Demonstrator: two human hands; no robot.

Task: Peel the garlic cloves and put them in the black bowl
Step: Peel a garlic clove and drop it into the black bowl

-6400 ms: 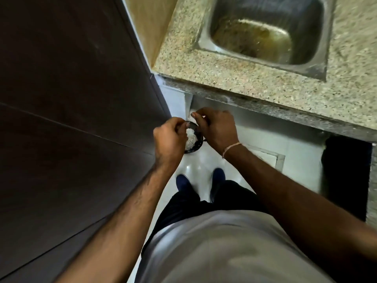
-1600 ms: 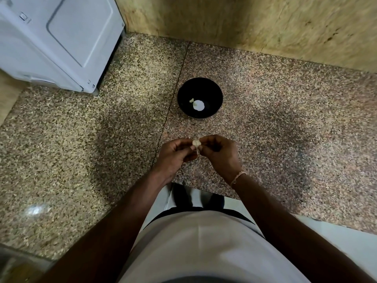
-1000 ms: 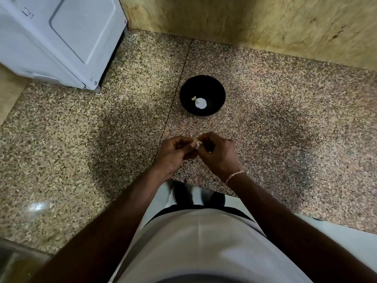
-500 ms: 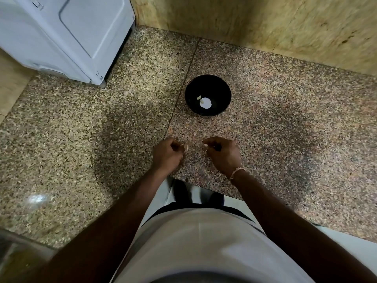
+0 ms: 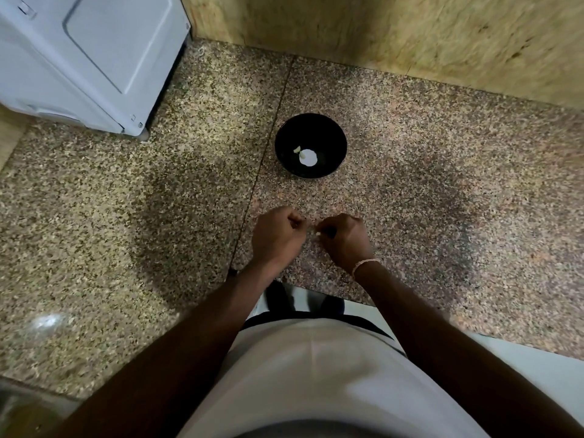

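Closest to the camera, a pale shirt point(image 5: 316, 380) is filling the bottom of the view, with dark shoes point(image 5: 278, 298) peeking out below the counter edge. Both forearms are reaching forward over the speckled granite counter point(image 5: 126, 232).

The left hand point(image 5: 278, 238) is curling into a loose fist with the fingers tucked in. Can't really tell if anything is sitting inside it, it's too small to make out. The right hand point(image 5: 344, 238) is just beside it, not touching, and it's pinching a tiny pale bit of garlic point(image 5: 318, 231) between thumb and fingertips. Whether that's a clove or only skin is honestly hard to say. A thin bracelet point(image 5: 365, 263) is hanging on that wrist.

Further out, the black bowl point(image 5: 331, 134) is sitting upright on the counter, well apart from both hands, just right of the seam between the slabs. Inside it a small peeled clove point(image 5: 297, 149) is lying next to a white patch point(image 5: 309, 158) at the bottom.

Past that, a white appliance point(image 5: 82, 58) is taking up the far left corner, and a tan wall point(image 5: 410, 36) is running along the back.
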